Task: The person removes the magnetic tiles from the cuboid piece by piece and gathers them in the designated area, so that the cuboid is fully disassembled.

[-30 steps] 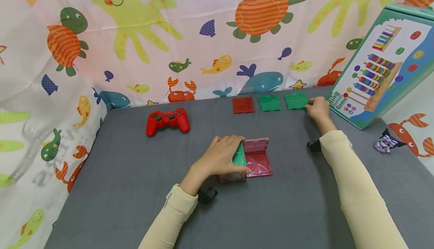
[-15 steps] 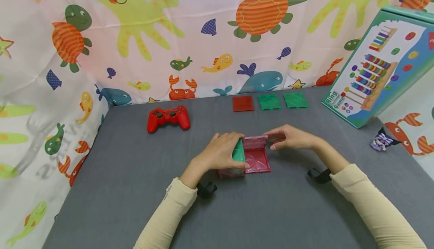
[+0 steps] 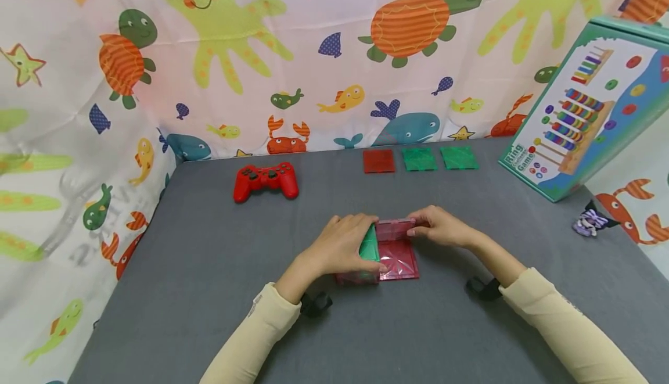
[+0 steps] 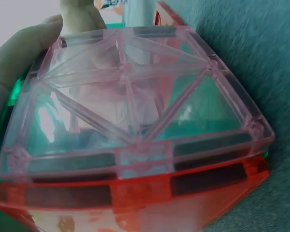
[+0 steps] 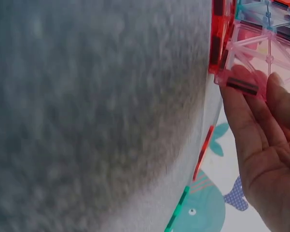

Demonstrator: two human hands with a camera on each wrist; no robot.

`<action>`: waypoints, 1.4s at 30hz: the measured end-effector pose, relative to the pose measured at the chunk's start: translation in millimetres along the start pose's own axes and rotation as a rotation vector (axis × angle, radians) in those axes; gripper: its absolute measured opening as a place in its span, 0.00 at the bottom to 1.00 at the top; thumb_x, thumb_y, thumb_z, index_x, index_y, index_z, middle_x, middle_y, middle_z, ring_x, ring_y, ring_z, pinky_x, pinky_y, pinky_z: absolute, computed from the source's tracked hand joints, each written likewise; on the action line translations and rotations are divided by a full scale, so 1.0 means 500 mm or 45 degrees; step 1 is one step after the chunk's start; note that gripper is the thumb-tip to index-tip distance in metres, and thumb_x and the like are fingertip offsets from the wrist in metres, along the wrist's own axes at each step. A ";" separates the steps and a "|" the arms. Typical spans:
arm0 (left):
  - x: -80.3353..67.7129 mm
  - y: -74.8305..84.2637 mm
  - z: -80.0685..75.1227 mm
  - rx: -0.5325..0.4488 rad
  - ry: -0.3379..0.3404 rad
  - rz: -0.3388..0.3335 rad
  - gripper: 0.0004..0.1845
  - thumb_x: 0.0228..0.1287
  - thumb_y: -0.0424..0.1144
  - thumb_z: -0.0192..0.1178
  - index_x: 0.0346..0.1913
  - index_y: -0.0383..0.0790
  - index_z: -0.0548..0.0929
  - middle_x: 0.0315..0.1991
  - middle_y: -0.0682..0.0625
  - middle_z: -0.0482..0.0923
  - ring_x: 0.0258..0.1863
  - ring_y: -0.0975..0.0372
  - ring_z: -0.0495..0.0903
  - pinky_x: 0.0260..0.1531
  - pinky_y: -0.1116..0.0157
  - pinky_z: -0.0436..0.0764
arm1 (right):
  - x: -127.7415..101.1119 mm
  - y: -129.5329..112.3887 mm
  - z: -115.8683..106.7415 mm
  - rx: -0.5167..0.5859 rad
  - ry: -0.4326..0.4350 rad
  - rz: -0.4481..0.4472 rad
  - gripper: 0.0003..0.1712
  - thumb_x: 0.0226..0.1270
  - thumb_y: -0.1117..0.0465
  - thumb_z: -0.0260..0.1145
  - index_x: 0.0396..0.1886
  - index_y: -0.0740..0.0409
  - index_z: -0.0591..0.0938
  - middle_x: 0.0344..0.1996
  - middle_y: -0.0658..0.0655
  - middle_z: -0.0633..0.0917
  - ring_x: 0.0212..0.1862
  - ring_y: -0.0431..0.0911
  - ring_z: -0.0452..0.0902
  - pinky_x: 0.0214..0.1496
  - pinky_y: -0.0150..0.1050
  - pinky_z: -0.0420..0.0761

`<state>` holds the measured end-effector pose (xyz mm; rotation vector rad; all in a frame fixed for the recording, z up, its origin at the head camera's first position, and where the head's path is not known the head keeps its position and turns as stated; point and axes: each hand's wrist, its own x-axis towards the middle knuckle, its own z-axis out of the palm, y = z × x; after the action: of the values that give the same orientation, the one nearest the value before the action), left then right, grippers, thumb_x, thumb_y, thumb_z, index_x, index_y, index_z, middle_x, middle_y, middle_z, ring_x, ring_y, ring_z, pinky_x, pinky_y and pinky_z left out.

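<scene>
Magnetic tiles point(image 3: 389, 250), pink, red and green, stand partly assembled at the middle of the grey tabletop point(image 3: 209, 291). Left hand point(image 3: 342, 244) grips the green side; right hand point(image 3: 439, 227) pinches the upright pink tile's top edge. Three loose tiles point(image 3: 420, 159) and a red gamepad point(image 3: 265, 180) lie farther back.

sleeves: long, cream, both arms point(image 3: 261, 337)
cuff mark: small dark print near left cuff point(image 3: 254, 308)
wrist gear: black strap-on unit under each wrist point(image 3: 315, 304)
hands: bare, left hand point(image 3: 342, 244), right hand point(image 3: 441, 228)
</scene>
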<state>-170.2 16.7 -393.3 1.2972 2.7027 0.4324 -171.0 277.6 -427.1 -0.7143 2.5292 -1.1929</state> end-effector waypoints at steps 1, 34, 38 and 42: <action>-0.003 0.002 0.000 0.001 0.001 -0.006 0.47 0.45 0.68 0.61 0.64 0.43 0.65 0.57 0.52 0.71 0.50 0.61 0.71 0.45 0.60 0.67 | 0.000 -0.002 0.003 0.016 0.012 0.013 0.06 0.63 0.66 0.60 0.34 0.62 0.83 0.22 0.54 0.78 0.25 0.35 0.65 0.28 0.30 0.67; -0.008 0.004 0.010 -0.012 0.028 0.021 0.44 0.45 0.66 0.62 0.63 0.43 0.66 0.56 0.52 0.72 0.49 0.62 0.71 0.44 0.60 0.66 | 0.126 0.053 -0.041 0.707 0.161 0.554 0.32 0.65 0.76 0.50 0.66 0.80 0.50 0.48 0.67 0.71 0.38 0.35 0.77 0.47 0.31 0.78; -0.009 0.003 0.008 0.008 0.039 0.011 0.44 0.45 0.67 0.62 0.63 0.45 0.66 0.55 0.52 0.72 0.49 0.63 0.71 0.43 0.61 0.65 | 0.129 0.044 -0.037 0.383 0.191 0.520 0.29 0.65 0.72 0.54 0.63 0.80 0.58 0.48 0.71 0.74 0.42 0.43 0.75 0.47 0.34 0.78; -0.010 0.003 0.005 0.012 0.039 0.014 0.45 0.45 0.67 0.61 0.63 0.45 0.66 0.55 0.52 0.72 0.49 0.62 0.71 0.43 0.61 0.66 | 0.119 0.020 -0.030 -0.012 0.260 0.481 0.27 0.65 0.68 0.55 0.60 0.80 0.64 0.53 0.75 0.75 0.51 0.57 0.76 0.48 0.45 0.77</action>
<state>-165.4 14.2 -395.4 1.3189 2.7275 0.4445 -230.8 261.2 -426.5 -0.1051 2.6714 -1.1671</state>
